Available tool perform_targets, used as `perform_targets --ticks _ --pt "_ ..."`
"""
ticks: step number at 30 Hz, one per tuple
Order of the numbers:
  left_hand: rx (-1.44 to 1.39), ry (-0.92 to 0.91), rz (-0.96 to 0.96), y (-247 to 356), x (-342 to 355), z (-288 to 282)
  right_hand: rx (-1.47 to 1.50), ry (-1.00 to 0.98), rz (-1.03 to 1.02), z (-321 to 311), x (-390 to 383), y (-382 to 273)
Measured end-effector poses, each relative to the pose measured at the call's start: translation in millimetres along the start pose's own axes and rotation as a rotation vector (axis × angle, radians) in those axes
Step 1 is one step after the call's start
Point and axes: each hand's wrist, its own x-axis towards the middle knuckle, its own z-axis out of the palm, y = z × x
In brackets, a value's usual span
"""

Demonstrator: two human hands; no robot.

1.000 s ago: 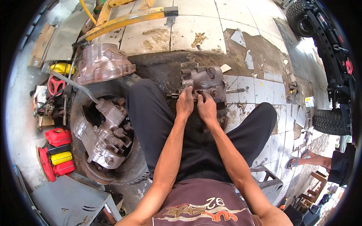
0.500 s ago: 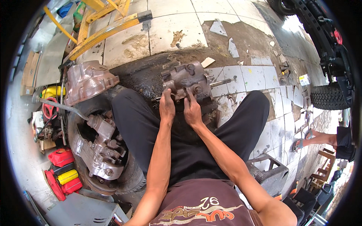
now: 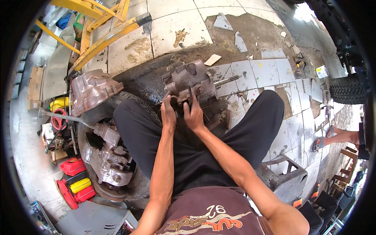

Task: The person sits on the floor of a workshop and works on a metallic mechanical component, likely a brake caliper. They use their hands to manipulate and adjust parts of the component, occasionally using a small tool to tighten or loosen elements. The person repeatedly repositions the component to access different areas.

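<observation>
A dark, greasy gearbox housing (image 3: 188, 78) with a protruding splined shaft (image 3: 225, 80) lies between my knees on the stained floor. My left hand (image 3: 168, 111) grips its near edge at the left, fingertips against the metal. Just beside it, my right hand (image 3: 193, 113) holds the same edge, one finger reaching up along the housing near a round boss; what lies under both sets of fingertips is partly hidden.
At left, a bell housing (image 3: 92, 90), a metal assembly with lever (image 3: 115, 166) on a tyre, red cases (image 3: 72, 166) and a yellow steel stand (image 3: 94, 51). A perforated metal piece (image 3: 286, 186) is by my right leg; beyond are broken tiles, a vehicle tyre (image 3: 346, 92) and someone's sandalled feet (image 3: 333, 137).
The view has shifted, and the gearbox with both hands sits further left in it, slightly turned. My right hand's fingers reach further up along the housing than a second ago.
</observation>
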Motion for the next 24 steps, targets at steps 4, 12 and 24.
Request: perform_targets --ticks 4,12,24 --pt "-0.077 -0.085 -0.051 23.8 -14.9 10.3 0.041 0.034 -0.029 0.4 -21.4 2.1" --pt "-0.171 -0.027 -0.095 20.9 -21.4 5.0 0.038 0.057 -0.088 4.5 -18.3 -1.9" --pt "-0.217 -0.005 -0.063 11.2 -17.7 4.5 0.011 0.0 -0.029 2.8 1.9 4.4"
